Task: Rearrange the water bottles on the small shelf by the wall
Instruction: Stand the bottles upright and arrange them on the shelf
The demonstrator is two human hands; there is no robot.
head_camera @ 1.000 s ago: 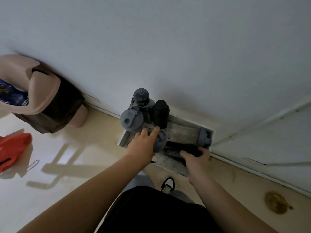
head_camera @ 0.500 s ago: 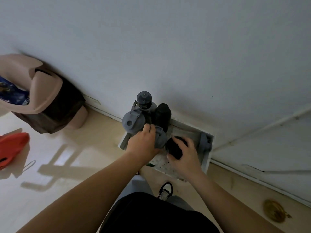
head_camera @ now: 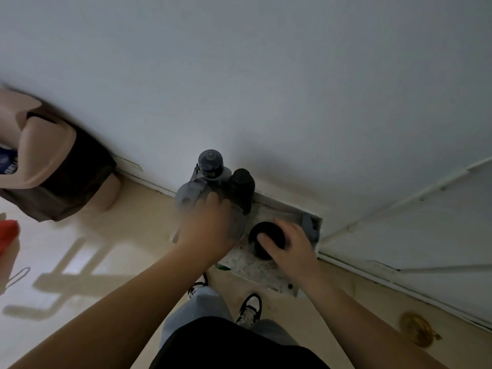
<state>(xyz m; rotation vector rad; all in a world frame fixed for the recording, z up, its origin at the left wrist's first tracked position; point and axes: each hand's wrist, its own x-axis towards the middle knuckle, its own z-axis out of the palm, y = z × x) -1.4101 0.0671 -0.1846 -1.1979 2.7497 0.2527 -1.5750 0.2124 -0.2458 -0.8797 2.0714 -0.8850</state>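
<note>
A small white shelf (head_camera: 269, 275) stands against the wall below me. On its left end stand a grey bottle with a flip lid (head_camera: 186, 195), a taller bottle with a dark cap (head_camera: 210, 162) and a black bottle (head_camera: 241, 186). My left hand (head_camera: 207, 230) is blurred and wraps a grey bottle (head_camera: 237, 222) in front of them. To the right, my right hand (head_camera: 290, 249) grips a black bottle (head_camera: 266, 235) standing upright on the shelf. A grey lid or bottle (head_camera: 308, 226) lies at the shelf's right end.
A beige and brown bin (head_camera: 53, 166) stands by the wall at the left, with a red object (head_camera: 8, 235) at the frame edge. A white door (head_camera: 426, 235) is to the right, a brass doorstop (head_camera: 418, 332) on the floor. My feet (head_camera: 250, 310) are close to the shelf.
My right hand has raised the black bottle from lying flat to standing upright on the shelf. My left hand has closed around the grey bottle and is moving.
</note>
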